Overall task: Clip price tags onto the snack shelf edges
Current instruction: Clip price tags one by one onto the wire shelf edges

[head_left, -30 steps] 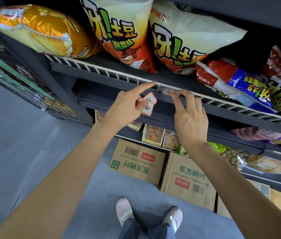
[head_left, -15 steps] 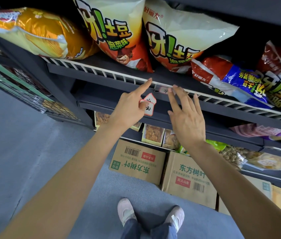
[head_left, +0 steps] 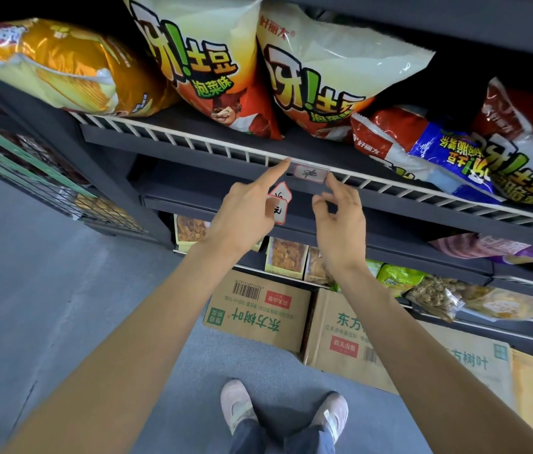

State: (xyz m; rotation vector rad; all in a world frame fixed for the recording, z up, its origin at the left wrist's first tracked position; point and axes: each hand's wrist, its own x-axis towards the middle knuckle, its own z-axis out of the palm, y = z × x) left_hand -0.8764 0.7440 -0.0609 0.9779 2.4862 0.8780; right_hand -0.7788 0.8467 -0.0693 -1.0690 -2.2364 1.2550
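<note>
A small clear price tag [head_left: 310,174] with dark handwriting sits clipped on the white wire rail [head_left: 193,143] of the snack shelf. My left hand [head_left: 245,208] points its index finger at the tag's left end while its other fingers hold red-bordered loose tags [head_left: 279,202]. My right hand [head_left: 340,214] is just below and right of the clipped tag, fingers curled and apart, its fingertip near the tag's right end, holding nothing.
Large chip bags [head_left: 199,60] fill the shelf above the rail. Lower shelves hold snack packets [head_left: 286,257]. Cardboard boxes [head_left: 258,309] stand on the grey floor under the shelves. A wire-mesh rack [head_left: 29,172] is at left. My shoes [head_left: 235,404] are below.
My right hand has drawn down off the rail, uncovering the clipped tag. My left index finger stays at the tag's left end.
</note>
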